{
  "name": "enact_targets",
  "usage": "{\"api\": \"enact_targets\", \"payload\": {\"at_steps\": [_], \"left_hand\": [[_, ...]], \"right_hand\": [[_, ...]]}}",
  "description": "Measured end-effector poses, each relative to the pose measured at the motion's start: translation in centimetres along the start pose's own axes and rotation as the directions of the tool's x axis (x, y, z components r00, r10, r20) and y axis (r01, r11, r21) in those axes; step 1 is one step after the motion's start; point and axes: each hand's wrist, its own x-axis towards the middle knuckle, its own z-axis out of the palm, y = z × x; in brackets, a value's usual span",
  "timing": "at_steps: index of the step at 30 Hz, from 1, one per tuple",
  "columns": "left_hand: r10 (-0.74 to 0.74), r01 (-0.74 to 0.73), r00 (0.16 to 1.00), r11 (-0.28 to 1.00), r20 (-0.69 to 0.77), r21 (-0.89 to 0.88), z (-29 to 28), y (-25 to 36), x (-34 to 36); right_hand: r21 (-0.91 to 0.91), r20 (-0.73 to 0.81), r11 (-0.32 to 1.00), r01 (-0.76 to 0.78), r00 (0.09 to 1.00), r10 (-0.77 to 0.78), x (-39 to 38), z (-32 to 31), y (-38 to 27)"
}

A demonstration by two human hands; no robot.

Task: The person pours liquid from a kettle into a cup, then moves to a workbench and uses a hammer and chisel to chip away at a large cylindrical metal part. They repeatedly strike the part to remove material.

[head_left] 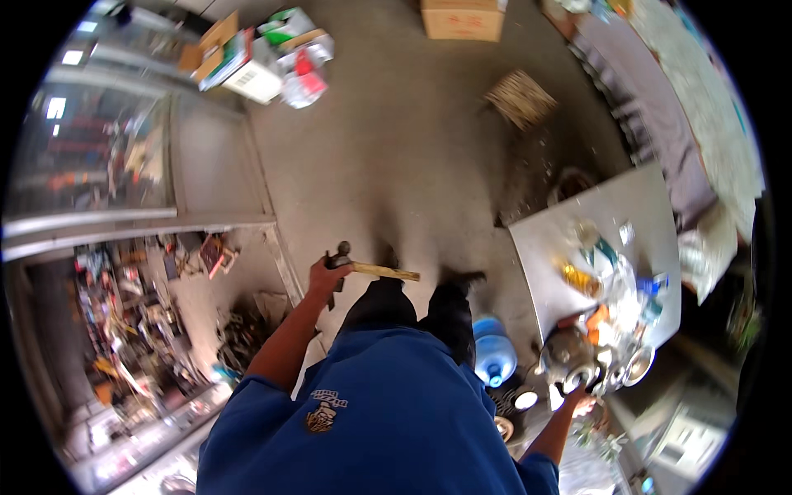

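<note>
My left hand is closed around a hammer close to its dark metal head. The pale wooden handle points right, across the front of my legs. A dark narrow piece shows below the same hand; what it is, I cannot make out. At the lower right, my right hand is by the near edge of a grey table, right beside a shiny metal pot and other round metalware. Its fingers are small and blurred, so whether they grip anything is unclear.
Bottles and plastic bags crowd the table. A blue water jug stands on the floor beside my legs. Cardboard boxes and a woven mat-like piece lie ahead. Left, a glazed partition borders a cluttered area of tools.
</note>
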Motion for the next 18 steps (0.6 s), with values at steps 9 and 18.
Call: {"api": "enact_targets", "payload": {"at_steps": [9, 18], "left_hand": [[0.022, 0.008, 0.996, 0.944, 0.088, -0.33, -2.6, -3.4, 0.1], [0.042, -0.06, 0.998, 0.794, -0.044, -0.604, -14.0, -2.8, -0.8]], "right_hand": [[0.795, 0.012, 0.179, 0.579, 0.28, -0.96, -20.1, -15.4, -26.4], [0.621, -0.065, -0.61, 0.492, -0.743, -0.666, -49.6, -34.2, -42.8]]}}
